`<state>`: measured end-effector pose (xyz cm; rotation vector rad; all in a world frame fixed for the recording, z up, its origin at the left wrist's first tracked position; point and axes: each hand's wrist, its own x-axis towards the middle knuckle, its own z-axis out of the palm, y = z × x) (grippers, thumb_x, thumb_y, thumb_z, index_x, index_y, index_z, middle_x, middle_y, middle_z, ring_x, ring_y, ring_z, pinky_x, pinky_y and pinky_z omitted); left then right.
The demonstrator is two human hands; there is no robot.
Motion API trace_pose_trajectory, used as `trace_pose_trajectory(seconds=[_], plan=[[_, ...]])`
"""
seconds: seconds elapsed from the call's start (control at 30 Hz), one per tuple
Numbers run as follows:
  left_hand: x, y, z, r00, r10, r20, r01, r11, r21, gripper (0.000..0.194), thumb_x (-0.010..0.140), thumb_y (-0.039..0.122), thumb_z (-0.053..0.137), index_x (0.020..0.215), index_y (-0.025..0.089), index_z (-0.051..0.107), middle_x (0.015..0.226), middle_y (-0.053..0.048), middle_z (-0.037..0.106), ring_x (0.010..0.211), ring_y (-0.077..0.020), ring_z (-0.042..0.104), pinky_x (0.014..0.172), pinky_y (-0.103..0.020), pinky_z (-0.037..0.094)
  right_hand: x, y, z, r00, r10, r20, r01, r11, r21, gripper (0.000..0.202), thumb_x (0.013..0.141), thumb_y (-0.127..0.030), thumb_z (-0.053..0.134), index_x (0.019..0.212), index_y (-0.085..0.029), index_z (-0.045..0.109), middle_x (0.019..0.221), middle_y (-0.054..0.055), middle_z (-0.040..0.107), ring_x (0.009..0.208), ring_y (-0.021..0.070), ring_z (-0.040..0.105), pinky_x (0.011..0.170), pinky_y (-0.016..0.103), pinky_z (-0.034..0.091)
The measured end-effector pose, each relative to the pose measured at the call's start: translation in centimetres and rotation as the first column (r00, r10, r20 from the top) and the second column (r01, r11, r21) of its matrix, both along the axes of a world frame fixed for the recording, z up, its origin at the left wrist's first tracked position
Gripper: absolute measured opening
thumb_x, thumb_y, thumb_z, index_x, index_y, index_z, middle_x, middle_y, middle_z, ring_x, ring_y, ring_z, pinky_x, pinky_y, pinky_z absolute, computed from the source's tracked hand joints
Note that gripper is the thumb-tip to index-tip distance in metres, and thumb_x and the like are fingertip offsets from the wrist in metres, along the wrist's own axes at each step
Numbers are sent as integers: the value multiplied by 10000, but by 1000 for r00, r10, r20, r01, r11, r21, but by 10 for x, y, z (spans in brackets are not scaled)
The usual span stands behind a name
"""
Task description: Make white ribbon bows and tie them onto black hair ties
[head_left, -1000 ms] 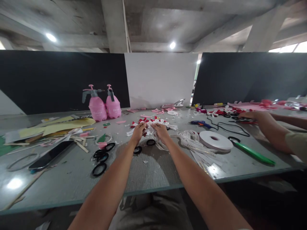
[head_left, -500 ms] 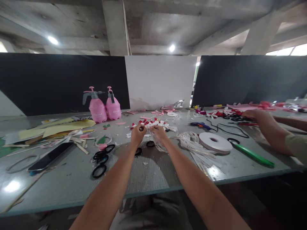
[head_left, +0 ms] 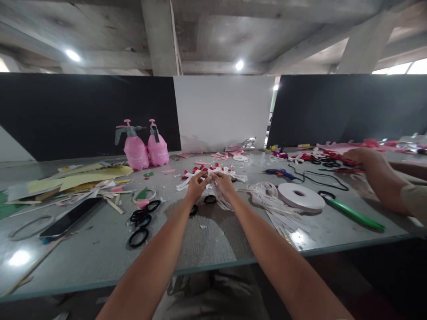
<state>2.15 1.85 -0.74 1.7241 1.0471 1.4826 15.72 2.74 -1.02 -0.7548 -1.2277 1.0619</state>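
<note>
In the middle of the table, my left hand (head_left: 196, 186) and my right hand (head_left: 224, 185) meet, fingertips pinched together. Between them is a white printed ribbon (head_left: 220, 198), which trails down below my right hand. The exact pinch is small and partly covered by my fingers. Just beyond my fingers lies a pile of red and white ribbon bows (head_left: 217, 170). Black rings (head_left: 210, 199) rest on the table below my hands. Right of my right hand, loose white ribbon (head_left: 263, 195) lies in loops beside a white ribbon roll (head_left: 301, 198).
Two pink spray bottles (head_left: 136, 153) stand at the back left. A phone (head_left: 71, 218), yellow paper (head_left: 96, 178) and more black rings (head_left: 138, 237) lie left. To the right are a blue glue gun (head_left: 282, 173), a green-handled tool (head_left: 355, 214) and a co-worker's arm (head_left: 383, 182).
My left hand has moved right, closing against my right hand at the ribbon. The co-worker's hand has shifted slightly right.
</note>
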Motion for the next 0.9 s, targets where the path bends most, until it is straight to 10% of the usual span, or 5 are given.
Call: trace_pose_trajectory(seconds=[0.53, 0.9], plan=[[10, 2, 2, 932, 89, 351, -22, 981, -190, 411, 663, 544, 682, 811, 160, 659, 756, -13, 632, 630, -105, 536, 551, -207, 403, 0, -8, 7, 995, -67, 73, 65, 997, 31, 366, 658, -408, 703, 931, -167, 664, 816, 22, 648, 677, 119, 563, 627, 243, 439], [5, 1, 6, 976, -105, 190, 136, 978, -160, 456, 725, 526, 643, 1030, 191, 688, 940, -51, 675, 785, -157, 584, 630, -236, 432, 4, -13, 9, 998, 53, 23, -53, 999, -5, 489, 632, -349, 731, 1084, -210, 606, 737, -38, 575, 471, 70, 478, 366, 182, 358]])
